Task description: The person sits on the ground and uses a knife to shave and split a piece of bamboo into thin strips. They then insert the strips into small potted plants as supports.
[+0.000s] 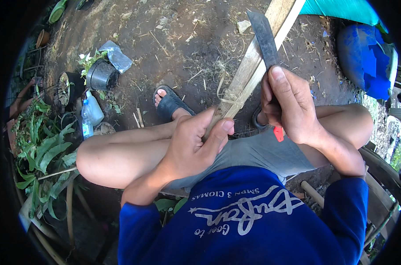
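Note:
My left hand (189,143) is closed round the near end of a long, pale wooden strip (244,70). The strip slants up and away to the right, past the top edge of the picture. Thin curled shavings (229,99) cling to it just beyond my left thumb. In my right hand (293,104) is a knife with a dark, flat blade (263,37), my thumb pressed near the blade's base. The blade points away and overlaps the strip; whether they touch I cannot tell. A red piece (278,134) shows below my right palm, and the rest of the handle is hidden.
Bare soil (165,53) with scattered scraps lies ahead. At left are a black plant pot (102,75), a clear plastic bag (116,56), a plastic bottle (86,119) and leafy plants (43,150). A broken blue container (364,59) stands at right, near a turquoise sheet (342,9).

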`<state>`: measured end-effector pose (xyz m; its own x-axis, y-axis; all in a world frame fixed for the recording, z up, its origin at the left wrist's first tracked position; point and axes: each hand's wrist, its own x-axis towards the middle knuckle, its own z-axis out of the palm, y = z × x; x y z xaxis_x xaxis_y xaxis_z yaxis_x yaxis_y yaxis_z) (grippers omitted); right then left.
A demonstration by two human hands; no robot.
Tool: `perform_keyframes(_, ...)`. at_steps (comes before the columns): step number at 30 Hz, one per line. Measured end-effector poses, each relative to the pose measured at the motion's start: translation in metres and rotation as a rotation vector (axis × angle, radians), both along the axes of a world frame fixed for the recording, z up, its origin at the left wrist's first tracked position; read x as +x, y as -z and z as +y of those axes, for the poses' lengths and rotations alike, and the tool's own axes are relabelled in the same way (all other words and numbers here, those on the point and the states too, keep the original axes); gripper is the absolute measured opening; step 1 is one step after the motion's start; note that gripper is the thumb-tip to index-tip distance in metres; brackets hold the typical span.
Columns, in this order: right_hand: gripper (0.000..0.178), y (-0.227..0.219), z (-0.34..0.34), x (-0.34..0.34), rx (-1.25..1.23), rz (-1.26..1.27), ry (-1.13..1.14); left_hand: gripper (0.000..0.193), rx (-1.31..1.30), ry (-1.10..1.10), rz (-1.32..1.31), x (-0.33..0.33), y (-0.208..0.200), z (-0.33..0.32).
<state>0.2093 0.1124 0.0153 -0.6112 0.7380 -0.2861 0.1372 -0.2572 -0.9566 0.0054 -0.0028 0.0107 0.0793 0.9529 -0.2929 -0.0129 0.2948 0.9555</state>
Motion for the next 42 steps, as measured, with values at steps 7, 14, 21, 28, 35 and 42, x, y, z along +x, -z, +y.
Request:
perform_keyframes(7,0.046,0.002,-0.002,-0.001,0.109,0.005,-0.020,0.021,-0.022,-0.016,0.013,0.000,0.000,-0.002)
perform_keyframes(14,0.048,0.007,-0.006,0.001,0.107,-0.010,0.044,0.020,0.012,-0.001,0.057,-0.002,0.000,0.000)
perform_keyframes(21,0.046,-0.001,0.002,-0.004,0.074,-0.019,0.035,0.018,0.097,0.016,0.062,-0.003,0.001,0.002)
perform_keyframes(28,0.046,0.000,0.004,-0.006,0.134,0.004,0.036,0.018,0.055,0.009,0.102,-0.003,0.002,0.000)
perform_keyframes(35,0.047,0.005,0.001,-0.002,0.174,-0.012,-0.099,0.017,0.050,0.001,0.099,-0.002,0.003,0.001)
perform_keyframes(42,0.044,0.006,-0.006,-0.006,0.302,0.058,-0.293,0.018,0.075,0.009,0.120,-0.002,0.003,0.002)
